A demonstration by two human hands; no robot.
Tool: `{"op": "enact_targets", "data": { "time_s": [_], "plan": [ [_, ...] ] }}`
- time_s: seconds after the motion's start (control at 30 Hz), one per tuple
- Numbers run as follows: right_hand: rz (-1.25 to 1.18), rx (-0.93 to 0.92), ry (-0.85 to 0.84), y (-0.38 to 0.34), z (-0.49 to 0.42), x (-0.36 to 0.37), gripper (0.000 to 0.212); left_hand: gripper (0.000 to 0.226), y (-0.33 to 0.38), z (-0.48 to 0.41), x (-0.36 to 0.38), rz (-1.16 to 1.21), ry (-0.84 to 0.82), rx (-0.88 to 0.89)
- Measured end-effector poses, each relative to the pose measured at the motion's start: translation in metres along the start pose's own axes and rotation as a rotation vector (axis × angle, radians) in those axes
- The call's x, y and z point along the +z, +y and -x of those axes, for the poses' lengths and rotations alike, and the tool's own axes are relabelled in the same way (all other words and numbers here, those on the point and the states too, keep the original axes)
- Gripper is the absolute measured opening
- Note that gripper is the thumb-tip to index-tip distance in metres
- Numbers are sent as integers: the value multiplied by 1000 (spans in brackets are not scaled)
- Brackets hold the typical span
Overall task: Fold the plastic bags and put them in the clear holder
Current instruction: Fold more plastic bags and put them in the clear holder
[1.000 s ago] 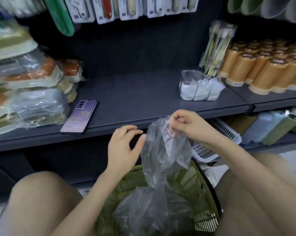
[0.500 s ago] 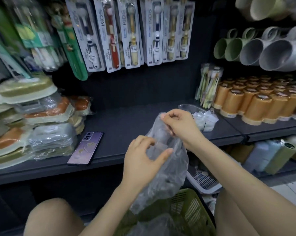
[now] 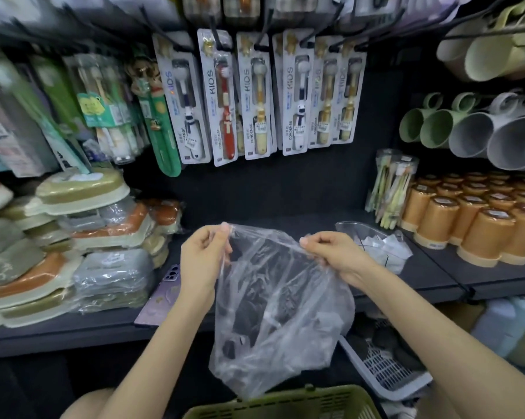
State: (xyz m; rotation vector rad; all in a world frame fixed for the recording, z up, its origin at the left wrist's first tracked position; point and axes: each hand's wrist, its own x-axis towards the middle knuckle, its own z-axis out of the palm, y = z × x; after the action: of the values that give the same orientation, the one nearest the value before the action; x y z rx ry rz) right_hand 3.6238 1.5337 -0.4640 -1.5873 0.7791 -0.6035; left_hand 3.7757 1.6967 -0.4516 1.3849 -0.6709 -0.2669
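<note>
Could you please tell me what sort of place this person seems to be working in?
Most likely a household-goods shop aisle. Carded kids' toothbrushes hang on hooks, identical orange cups fill the dark shelf in rows, and stacked mugs hang beside them, all displayed as stock.

left hand [image 3: 202, 261] raised, pinching | right hand [image 3: 334, 257] raised, pinching

Dimly lit from above; dark under the shelf [image 3: 285, 322]. Blurred and stretched at the upper-left edge, bowed by wide-angle distortion. Soft glare on the bag [image 3: 279, 322].

Bare forearms [image 3: 152, 343], no sleeves
</note>
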Motion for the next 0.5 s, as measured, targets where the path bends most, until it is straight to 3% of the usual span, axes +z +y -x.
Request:
{"op": "enact_targets", "data": {
  "time_s": [0.13, 0.17, 0.23, 0.27, 0.4, 0.5],
  "plan": [
    [-125, -33, 118, -7, -6, 2, 13, 25, -9, -19, -15, -62, -28, -89],
    [-151, -40, 173, -9, -8, 5, 15, 32, -8, -19, -17, -130, 6, -57],
    [-198, -37, 287, -14, -12, 9, 16, 44, -3, -12, -17, -306, 66, 143],
    [-214, -29, 320, -18, -15, 13, 16, 44, 1, -3, -13, -366, 6, 270],
    [-221, 43, 370, -32, -23, 30, 31, 78, -7, 37, 24, -768, -426, 524],
    [-315, 111, 322, -41, -24, 37, 29, 68, -31, 38, 38, -868, -339, 632]
  ]
}}
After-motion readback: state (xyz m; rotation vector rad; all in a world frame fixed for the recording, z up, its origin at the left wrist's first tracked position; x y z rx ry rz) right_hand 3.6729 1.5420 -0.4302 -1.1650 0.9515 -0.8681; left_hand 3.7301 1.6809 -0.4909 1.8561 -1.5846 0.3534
